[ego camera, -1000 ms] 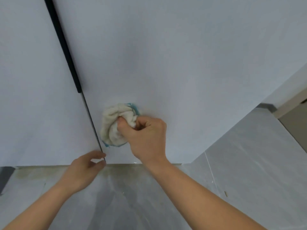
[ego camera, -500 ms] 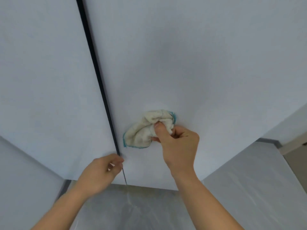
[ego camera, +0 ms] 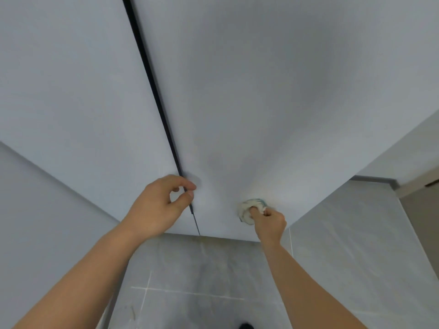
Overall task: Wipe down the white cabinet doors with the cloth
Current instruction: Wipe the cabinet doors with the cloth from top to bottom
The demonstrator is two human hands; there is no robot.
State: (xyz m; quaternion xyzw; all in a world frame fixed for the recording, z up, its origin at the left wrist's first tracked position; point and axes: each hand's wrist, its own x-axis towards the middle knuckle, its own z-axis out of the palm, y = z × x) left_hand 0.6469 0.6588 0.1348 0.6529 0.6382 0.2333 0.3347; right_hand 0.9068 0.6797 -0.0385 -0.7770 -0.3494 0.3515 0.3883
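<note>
Right hand [ego camera: 269,222] grips the bunched cloth [ego camera: 249,210], pressed against the right cabinet door [ego camera: 261,103] near its lower edge. Left hand [ego camera: 156,205], thumb and forefinger pinched, grips that door's left edge at the dark gap [ego camera: 152,74].

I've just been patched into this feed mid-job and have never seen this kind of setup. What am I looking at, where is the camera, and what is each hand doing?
There is no machine here: these are a person's two bare hands, filmed by one wide-angle camera worn on the head, looking forward and down.

The big pale surfaces are two white cabinet doors, split by a dark seam. Below them is grey tiled floor.

The right hand has its grip closed on a bunched cream cloth with a teal edge, pressed low on the right-hand door. The left hand holds nothing; its fingertips pinch at the door edge by the seam.
</note>
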